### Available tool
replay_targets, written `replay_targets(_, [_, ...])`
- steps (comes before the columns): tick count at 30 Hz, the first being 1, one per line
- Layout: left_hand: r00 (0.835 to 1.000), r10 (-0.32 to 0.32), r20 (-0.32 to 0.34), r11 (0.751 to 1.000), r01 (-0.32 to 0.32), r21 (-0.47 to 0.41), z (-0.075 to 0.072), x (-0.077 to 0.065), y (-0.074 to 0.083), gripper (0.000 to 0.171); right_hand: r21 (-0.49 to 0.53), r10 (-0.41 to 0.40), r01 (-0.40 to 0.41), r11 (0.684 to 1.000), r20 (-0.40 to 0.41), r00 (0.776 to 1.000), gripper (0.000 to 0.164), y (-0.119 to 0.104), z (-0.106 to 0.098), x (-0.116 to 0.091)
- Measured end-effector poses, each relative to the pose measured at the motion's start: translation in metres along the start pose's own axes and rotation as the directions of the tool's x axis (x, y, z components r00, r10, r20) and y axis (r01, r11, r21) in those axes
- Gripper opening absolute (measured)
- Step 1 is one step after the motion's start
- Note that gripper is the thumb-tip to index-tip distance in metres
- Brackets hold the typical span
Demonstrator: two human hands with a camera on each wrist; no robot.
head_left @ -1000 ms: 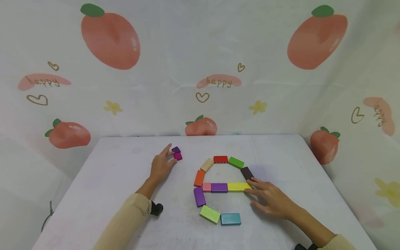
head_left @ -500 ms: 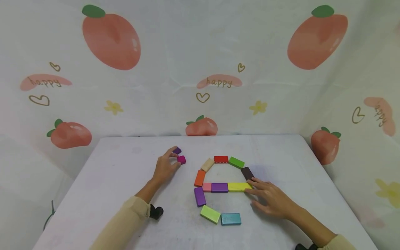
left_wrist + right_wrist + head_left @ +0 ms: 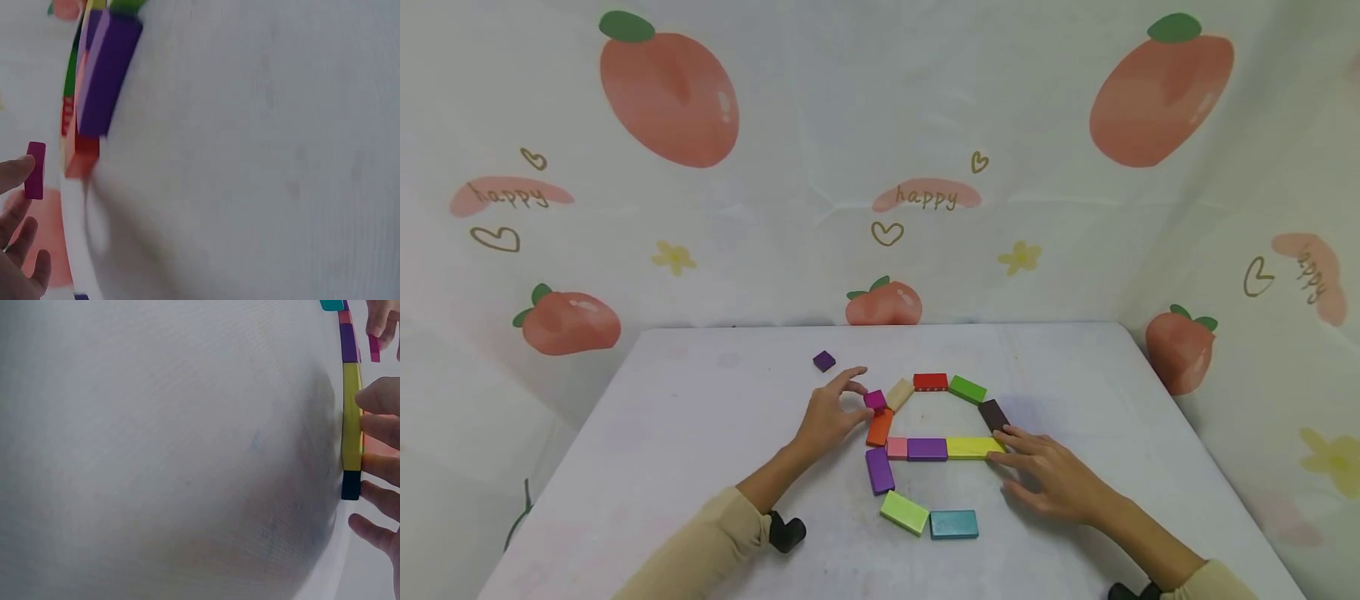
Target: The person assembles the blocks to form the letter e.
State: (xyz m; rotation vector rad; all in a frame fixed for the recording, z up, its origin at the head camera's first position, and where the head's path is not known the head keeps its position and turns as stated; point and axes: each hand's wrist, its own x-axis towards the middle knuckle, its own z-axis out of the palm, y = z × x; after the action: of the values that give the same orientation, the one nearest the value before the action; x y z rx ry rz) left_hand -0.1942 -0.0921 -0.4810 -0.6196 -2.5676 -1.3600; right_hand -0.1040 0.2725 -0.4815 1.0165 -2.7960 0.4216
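My left hand (image 3: 829, 421) pinches a small magenta block (image 3: 875, 400) between thumb and fingers. In the left wrist view the magenta block (image 3: 35, 170) is held up above the table. In the head view it overlaps the top end of the orange block (image 3: 879, 428), beside the beige block (image 3: 900, 395). My right hand (image 3: 1048, 473) has its fingers spread, with fingertips at the right end of the yellow block (image 3: 972, 448) and the lower end of the dark brown block (image 3: 993, 415). The yellow block's end is partly hidden by these fingers.
A dark purple block (image 3: 824, 361) lies alone at the back left. Red (image 3: 930, 382) and green (image 3: 967, 389) blocks continue the arch. Pink (image 3: 897, 449) and purple (image 3: 927, 450) blocks line up with the yellow one. Below curve another purple (image 3: 880, 471), a lime (image 3: 904, 512) and a teal block (image 3: 954, 524).
My left hand has taken the magenta block away from the dark purple one and carried it right and toward me, to the orange block. The right hand has stayed in place.
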Motion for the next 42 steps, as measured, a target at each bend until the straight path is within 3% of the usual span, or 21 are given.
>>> replay_targets(8, [0.992, 0.043, 0.120, 0.994, -0.030, -0.107, 0.024, -0.013, 0.035, 0.062, 0.004, 0.011, -0.011, 1.000, 0.013, 1.000, 0.038, 0.000, 0.000, 0.002])
replay_targets(14, [0.969, 0.098, 0.225, 0.984, -0.060, -0.170, 0.048, -0.027, 0.057, 0.065, 0.006, 0.020, -0.021, 1.000, 0.017, 1.000, 0.039, 0.000, 0.000, 0.002])
replay_targets(22, [0.922, 0.153, 0.356, 0.983, -0.104, -0.153, 0.077, -0.045, 0.080, 0.062, -0.008, -0.003, 0.002, 1.000, -0.020, 1.000, 0.040, 0.002, 0.001, 0.001])
replay_targets(29, [0.900, 0.155, 0.407, 0.983, -0.101, -0.152, 0.089, -0.056, 0.094, 0.060, -0.005, 0.002, -0.002, 1.000, -0.020, 1.000, 0.040, 0.002, 0.001, 0.000])
replay_targets(35, [0.876, 0.162, 0.455, 0.987, -0.137, -0.087, 0.101, -0.065, 0.098, 0.062, 0.001, 0.018, -0.018, 1.000, -0.018, 1.000, 0.040, 0.002, 0.000, 0.000])
replay_targets(42, [0.857, 0.110, 0.504, 0.994, -0.093, -0.060, 0.106, -0.071, 0.102, 0.059, 0.002, 0.019, -0.019, 1.000, -0.005, 1.000, 0.040, 0.002, 0.000, 0.000])
